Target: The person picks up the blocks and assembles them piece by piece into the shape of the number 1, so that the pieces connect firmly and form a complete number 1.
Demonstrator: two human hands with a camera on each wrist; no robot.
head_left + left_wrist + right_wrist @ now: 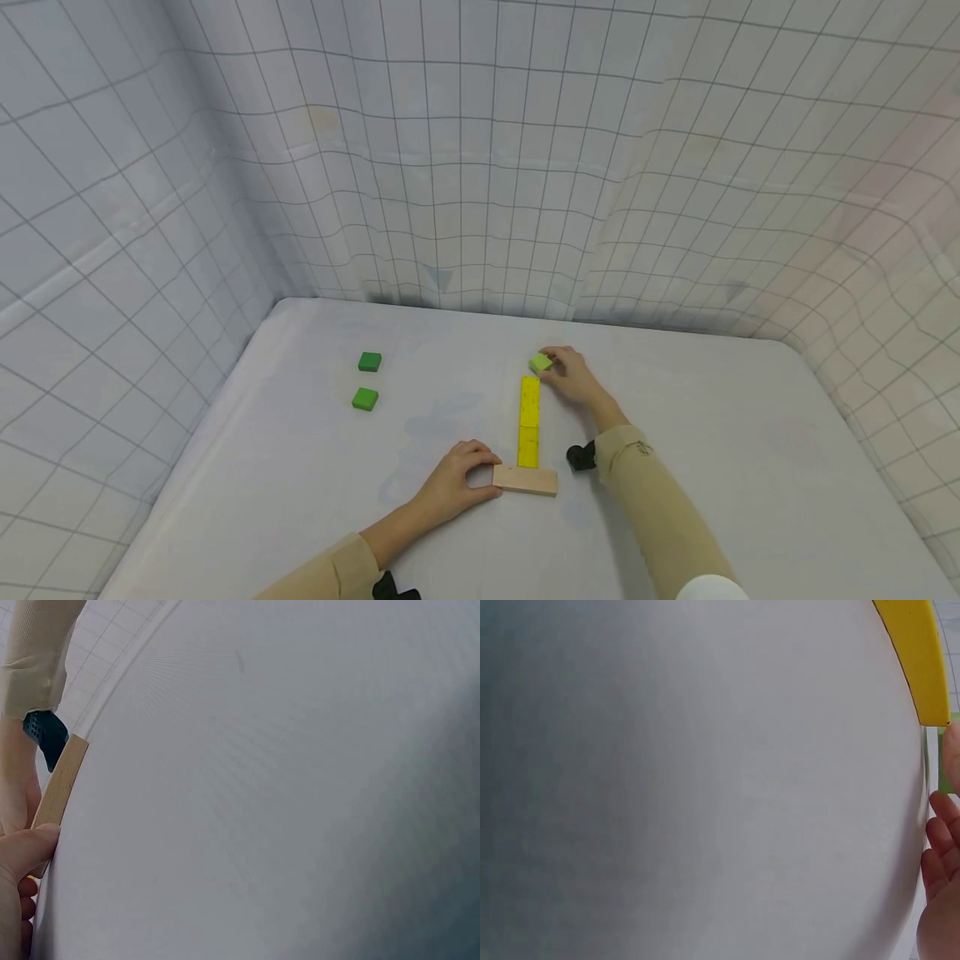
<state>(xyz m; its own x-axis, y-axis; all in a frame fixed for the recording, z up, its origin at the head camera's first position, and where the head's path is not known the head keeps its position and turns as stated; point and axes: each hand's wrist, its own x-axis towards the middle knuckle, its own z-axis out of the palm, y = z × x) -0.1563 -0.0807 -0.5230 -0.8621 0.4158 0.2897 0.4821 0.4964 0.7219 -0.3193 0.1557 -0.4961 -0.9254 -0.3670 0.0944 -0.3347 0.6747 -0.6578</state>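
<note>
In the head view, my left hand (452,480) grips the left end of a plain wooden block (527,480) lying crosswise on the table. The left wrist view shows the thumb on top of that wooden block (63,780). Two yellow blocks (529,403) run end to end away from its middle, forming a straight strip. At the strip's far end, my right hand (574,380) pinches a small light green block (541,362) between thumb and fingers. In the right wrist view, a yellow block (916,664) stands near the right thumb, and the green block (944,769) is mostly hidden.
Two green square blocks lie on the left of the white table (712,433), a darker one (370,362) behind a brighter one (365,399). Black wrist devices (581,457) sit at both sleeves. White grid-patterned curtains (480,167) enclose the table's back and sides.
</note>
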